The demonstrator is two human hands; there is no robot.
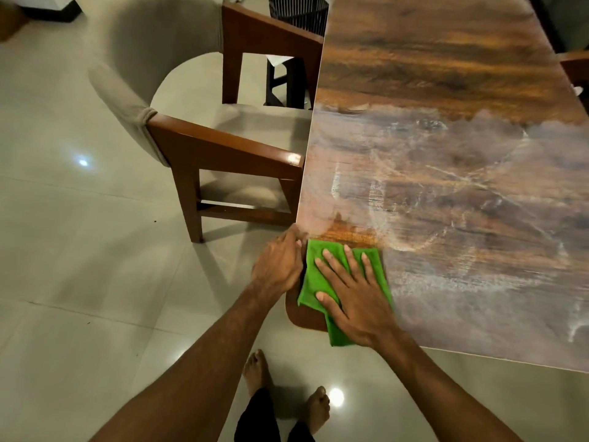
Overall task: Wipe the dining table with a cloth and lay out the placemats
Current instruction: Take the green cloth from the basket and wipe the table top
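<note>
Head view: a black wire basket (299, 11) is seen at the far edge, on the floor beyond the table's far left side; whether anything lies in it cannot be told.

The green cloth (311, 282) is spread flat on the near left corner of the dining table (446, 74), its near end hanging slightly past the table edge. It is pressed down by the right hand (357, 301), whose fingers are straight and fanned out over the cloth, palm flat. The left hand (277, 266) is placed just left of the cloth, against the table's left edge. Its knuckles are bent towards the edge and its fingertips are hidden, so it cannot be told whether the edge is gripped or only touched.

The near half of the tabletop is covered by pale, hazy smears (446, 193), while the far half shows clean wood grain. A small clean patch is seen just beyond the cloth.

An armchair (223, 145) with a wooden frame and grey padding is drawn up close to the table's left side, its near armrest almost touching the edge. Part of another wooden piece (577, 68) is visible at the far right edge. Two bare feet (255, 371) are planted on the glossy tiled floor (79, 250), near the table corner.
</note>
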